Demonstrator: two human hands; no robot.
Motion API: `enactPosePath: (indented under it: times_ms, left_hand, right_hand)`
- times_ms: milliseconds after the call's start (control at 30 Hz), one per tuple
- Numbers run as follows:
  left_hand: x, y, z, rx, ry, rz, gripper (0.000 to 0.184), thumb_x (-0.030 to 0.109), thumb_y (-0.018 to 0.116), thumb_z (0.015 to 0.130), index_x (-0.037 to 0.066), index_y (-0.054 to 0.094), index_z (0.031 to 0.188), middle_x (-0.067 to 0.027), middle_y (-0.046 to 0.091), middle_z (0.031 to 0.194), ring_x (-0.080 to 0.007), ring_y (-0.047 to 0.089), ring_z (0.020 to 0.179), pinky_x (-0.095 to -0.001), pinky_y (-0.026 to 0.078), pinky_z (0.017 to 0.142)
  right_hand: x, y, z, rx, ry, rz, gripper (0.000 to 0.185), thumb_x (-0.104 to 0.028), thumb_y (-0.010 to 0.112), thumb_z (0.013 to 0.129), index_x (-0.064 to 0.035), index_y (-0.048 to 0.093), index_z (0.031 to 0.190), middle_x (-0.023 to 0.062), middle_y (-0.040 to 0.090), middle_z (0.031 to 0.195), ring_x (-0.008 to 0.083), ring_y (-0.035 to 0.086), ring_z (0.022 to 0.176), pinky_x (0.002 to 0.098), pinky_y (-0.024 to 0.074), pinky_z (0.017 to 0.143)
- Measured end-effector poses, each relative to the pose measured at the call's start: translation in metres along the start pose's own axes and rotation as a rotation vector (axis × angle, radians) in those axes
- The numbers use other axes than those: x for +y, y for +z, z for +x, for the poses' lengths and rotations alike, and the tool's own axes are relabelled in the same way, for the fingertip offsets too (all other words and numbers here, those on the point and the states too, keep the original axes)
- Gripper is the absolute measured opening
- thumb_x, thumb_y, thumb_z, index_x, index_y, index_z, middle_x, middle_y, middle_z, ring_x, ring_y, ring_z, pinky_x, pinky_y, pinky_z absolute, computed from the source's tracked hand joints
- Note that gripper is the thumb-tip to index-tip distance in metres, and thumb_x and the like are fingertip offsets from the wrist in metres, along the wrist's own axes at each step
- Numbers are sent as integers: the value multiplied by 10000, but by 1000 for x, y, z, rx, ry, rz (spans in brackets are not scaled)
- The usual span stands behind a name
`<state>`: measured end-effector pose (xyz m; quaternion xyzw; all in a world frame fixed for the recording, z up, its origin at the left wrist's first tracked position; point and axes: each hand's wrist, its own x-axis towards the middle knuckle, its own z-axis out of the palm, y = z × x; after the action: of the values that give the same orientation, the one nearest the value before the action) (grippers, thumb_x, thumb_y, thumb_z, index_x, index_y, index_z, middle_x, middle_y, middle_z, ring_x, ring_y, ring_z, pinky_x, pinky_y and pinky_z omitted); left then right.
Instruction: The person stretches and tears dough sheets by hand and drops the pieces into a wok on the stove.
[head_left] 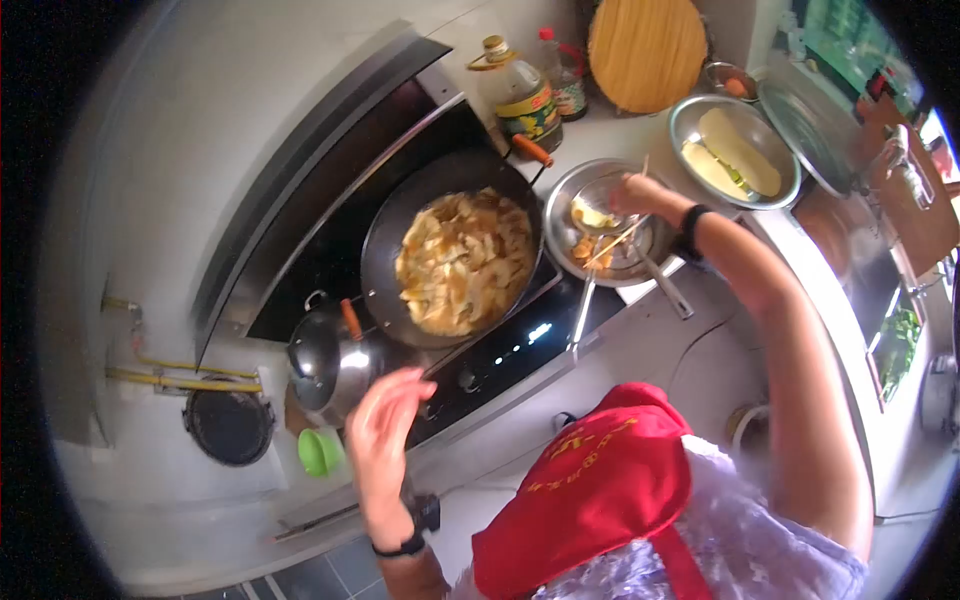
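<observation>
My right hand (637, 196) is closed around thin wooden chopsticks (612, 246) over a metal bowl (556, 245). Inside the bowl are a round, shallow utensil holding a pale yellow piece of food (592, 214), and some orange-brown pieces (592, 252). Two metal handles (583, 318) stick out over the bowl's near side. My left hand (384, 435) is raised beside the stove's front edge, fingers stretched out, holding nothing. A black wok (378, 255) with orange handles sits on the stove, full of pale slices in brownish liquid (465, 262).
A lidded steel pot (335, 360) stands left of the wok, near a green bowl (318, 453) and a black round pan (229, 425). Behind are an oil bottle (525, 100), a sauce bottle (567, 80) and a round wooden board (647, 50). At right, a metal basin (790, 190) holds yellow pieces.
</observation>
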<state>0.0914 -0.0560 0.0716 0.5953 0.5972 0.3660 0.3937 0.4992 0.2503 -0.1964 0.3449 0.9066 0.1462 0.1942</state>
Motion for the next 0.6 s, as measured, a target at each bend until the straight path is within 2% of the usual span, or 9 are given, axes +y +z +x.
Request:
enactPosePath:
  times_ms: [100, 167, 233, 267, 367, 433, 500, 533, 600]
  left_hand:
    - [-22, -5, -30, 223, -99, -49, 219, 65, 570, 935, -21, 620, 1131, -82, 682, 933, -158, 633, 903, -283, 468, 876]
    - [-40, -12, -48, 319, -109, -116, 221, 110, 574, 936, -17, 618, 1113, -81, 668, 906, -169, 631, 890, -290, 466, 880]
    - [-33, -12, -59, 337, -152, -97, 281, 208, 559, 945, -15, 596, 1111, -103, 630, 902, -200, 616, 899, -334, 470, 881]
    - [-31, -12, -61, 360, -172, -70, 290, 226, 545, 952, -13, 593, 1109, -101, 626, 904, -200, 611, 895, -334, 471, 881]
    - [-25, -3, -64, 475, -237, -38, 289, 235, 538, 962, -10, 595, 1104, -99, 623, 898, -199, 608, 889, -336, 470, 887]
    - [-29, -5, -60, 407, -156, -105, 260, 200, 552, 958, -8, 604, 1103, -95, 636, 897, -186, 615, 882, -316, 472, 877]
    - [-32, -4, -54, 385, -145, -130, 244, 159, 575, 938, -13, 615, 1107, -85, 658, 897, -167, 626, 891, -292, 464, 884]
    - [-36, -3, -50, 347, -105, -182, 261, 185, 578, 939, -8, 616, 1111, -83, 660, 905, -160, 620, 888, -281, 455, 863]
    - [-28, -4, -43, 287, -133, -184, 236, 137, 574, 937, -6, 617, 1119, -70, 659, 930, -131, 613, 894, -253, 439, 862]
  right_hand:
    - [-11, 15, 11, 13, 294, 652, 205, -256, 655, 768, -131, 703, 922, 93, 699, 923, 286, 671, 900, 416, 547, 741]
    - [-16, 30, 36, -171, 360, 632, 229, -218, 659, 730, -120, 688, 935, 114, 685, 1018, 292, 646, 1009, 422, 532, 818]
    - [-19, 38, 41, -155, 361, 714, 289, -181, 647, 691, -130, 680, 974, 107, 679, 1064, 295, 631, 1060, 433, 528, 841]
    - [-20, 35, 39, -146, 378, 696, 337, -163, 639, 686, -157, 669, 1021, 100, 682, 1062, 298, 632, 1058, 421, 529, 840]
    - [-23, 20, 39, -173, 366, 670, 346, -174, 654, 686, -171, 672, 1032, 94, 681, 1065, 293, 628, 1067, 419, 527, 845]
    - [-29, 14, 38, -120, 450, 667, 271, -238, 617, 771, -123, 695, 1005, 127, 689, 1060, 303, 649, 1032, 418, 528, 854]
    - [-29, 27, 47, -4, 502, 665, 277, -275, 581, 824, -90, 702, 991, 147, 695, 1044, 310, 661, 1009, 420, 529, 856]
    - [-27, 32, 52, 21, 491, 647, 332, -309, 524, 878, -47, 696, 987, 175, 699, 1012, 327, 670, 983, 424, 526, 867]
    - [-17, 16, 48, 12, 481, 753, 340, -306, 524, 871, -30, 688, 983, 205, 685, 1025, 343, 660, 993, 434, 524, 875]
